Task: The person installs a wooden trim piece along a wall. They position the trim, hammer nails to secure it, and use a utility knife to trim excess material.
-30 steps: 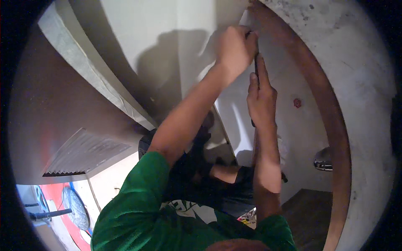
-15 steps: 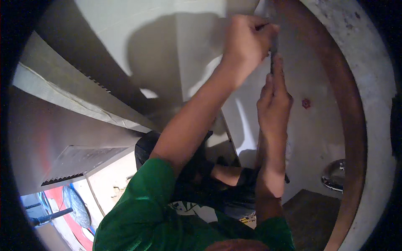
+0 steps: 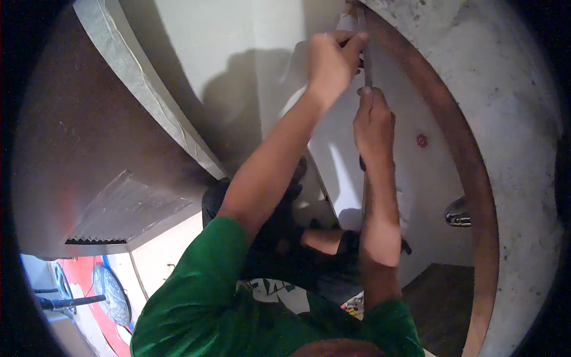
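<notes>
A long thin metal tool (image 3: 368,72) with a straight grey blade points up toward the top of the brown strip. My right hand (image 3: 375,128) is closed round its lower part, and a dark end shows below the palm. Higher up, the bent fingers of my left hand (image 3: 333,62) pinch at the blade, thumb and forefinger together. The hand hides part of this grip. Just beyond those fingers is a whitish piece (image 3: 347,22) by the strip's upper end; its kind is unclear.
A curved-looking brown strip (image 3: 455,119) edges the mottled grey surface (image 3: 517,149) on the right. A red round knob (image 3: 422,140) and a shiny metal fitting (image 3: 458,212) sit on the pale wall. At left stands a dark brown panel (image 3: 77,131) with a pale edge.
The whole view has shifted, so the brown panel fills more of the left side. Both hands stay on the tool; more blade shows between them, and the right hand sits slightly farther from the left.
</notes>
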`<state>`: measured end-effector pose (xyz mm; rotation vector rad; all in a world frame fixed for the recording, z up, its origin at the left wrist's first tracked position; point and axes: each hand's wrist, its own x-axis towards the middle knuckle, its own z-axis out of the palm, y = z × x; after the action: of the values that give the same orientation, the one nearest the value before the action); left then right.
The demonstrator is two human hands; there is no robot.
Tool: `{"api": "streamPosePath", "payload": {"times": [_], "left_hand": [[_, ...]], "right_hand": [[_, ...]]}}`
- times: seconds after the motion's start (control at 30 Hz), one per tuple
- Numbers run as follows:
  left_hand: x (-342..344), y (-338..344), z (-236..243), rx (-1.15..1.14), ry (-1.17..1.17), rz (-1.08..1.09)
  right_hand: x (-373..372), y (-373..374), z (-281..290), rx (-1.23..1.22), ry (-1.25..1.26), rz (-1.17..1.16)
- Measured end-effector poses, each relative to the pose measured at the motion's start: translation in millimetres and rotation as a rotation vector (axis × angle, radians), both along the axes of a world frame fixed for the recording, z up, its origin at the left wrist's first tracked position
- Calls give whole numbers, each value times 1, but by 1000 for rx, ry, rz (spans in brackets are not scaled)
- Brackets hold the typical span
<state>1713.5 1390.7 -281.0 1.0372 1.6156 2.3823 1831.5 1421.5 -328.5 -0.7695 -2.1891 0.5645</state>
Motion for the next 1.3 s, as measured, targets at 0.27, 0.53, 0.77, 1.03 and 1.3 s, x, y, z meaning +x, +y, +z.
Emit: {"api": "streamPosePath", "payload": {"times": [0.27, 0.53, 0.77, 1.03, 1.3], "left_hand": [[-7, 2, -21, -69, 44, 129], [-21, 10, -28, -63, 72, 144], [-33, 10, -26, -50, -49, -10], [-26, 12, -23, -98, -53, 62], [-28, 16, -45, -102, 86, 171]], "right_hand": [[-6, 3, -12, -15, -148, 13], [-18, 4, -18, 19, -200, -63], [-33, 10, -24, -6, -77, -14], [-24, 15, -22, 12, -83, 5], [-31, 8, -39, 34, -122, -37]]}}
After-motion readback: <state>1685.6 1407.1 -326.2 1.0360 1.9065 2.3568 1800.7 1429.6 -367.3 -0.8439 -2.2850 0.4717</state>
